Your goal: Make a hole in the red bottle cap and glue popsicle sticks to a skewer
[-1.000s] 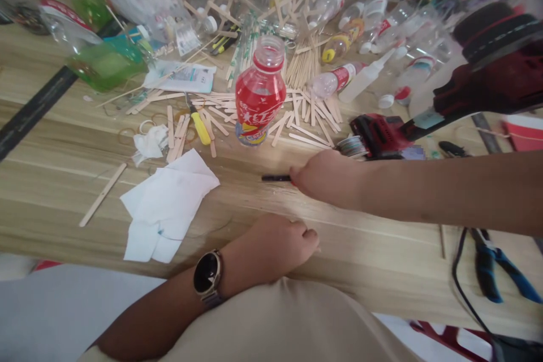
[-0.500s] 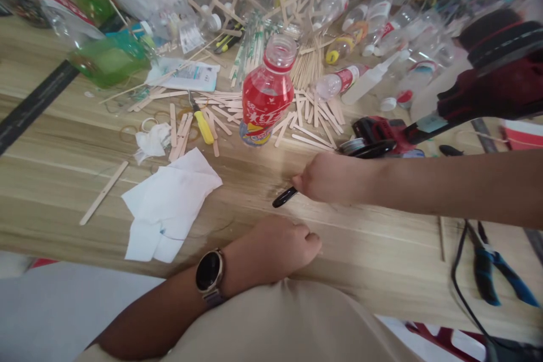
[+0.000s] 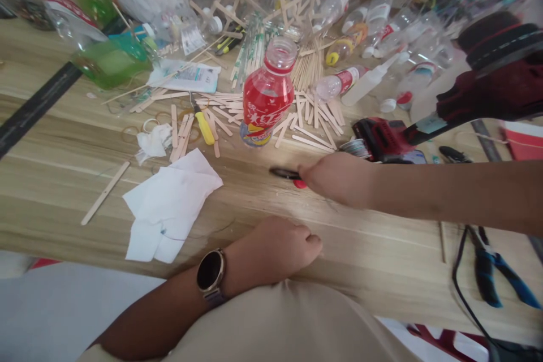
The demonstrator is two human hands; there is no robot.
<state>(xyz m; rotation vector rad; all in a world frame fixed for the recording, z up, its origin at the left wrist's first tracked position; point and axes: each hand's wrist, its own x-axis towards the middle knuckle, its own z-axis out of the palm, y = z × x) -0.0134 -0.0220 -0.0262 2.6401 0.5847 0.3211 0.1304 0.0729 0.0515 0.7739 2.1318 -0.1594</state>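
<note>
My right hand (image 3: pixel 339 178) is closed around a slim black object with a looped end (image 3: pixel 283 173). That end is blurred, and the rest lies hidden in the hand, so its kind cannot be made out. Just under the fingertips a small red round piece (image 3: pixel 300 184), like a bottle cap, shows in part. My left hand (image 3: pixel 284 249), with a watch (image 3: pixel 210 271) on its wrist, rests curled into a fist at the table's near edge; nothing shows in it. Beyond both hands an uncapped plastic bottle with a red label (image 3: pixel 269 90) stands upright.
White paper (image 3: pixel 173 203) and one wooden stick (image 3: pixel 105 192) lie left. A yellow-handled tool (image 3: pixel 204 127) rests among loose sticks. Plastic bottles (image 3: pixel 339 0) crowd the back. A red-and-black power tool (image 3: pixel 449 113) and blue-handled pliers (image 3: pixel 492 271) occupy the right.
My right hand has shifted slightly up and away from me, and the black object has swung flatter. A red round piece now shows beneath it. My left hand stays in place.
</note>
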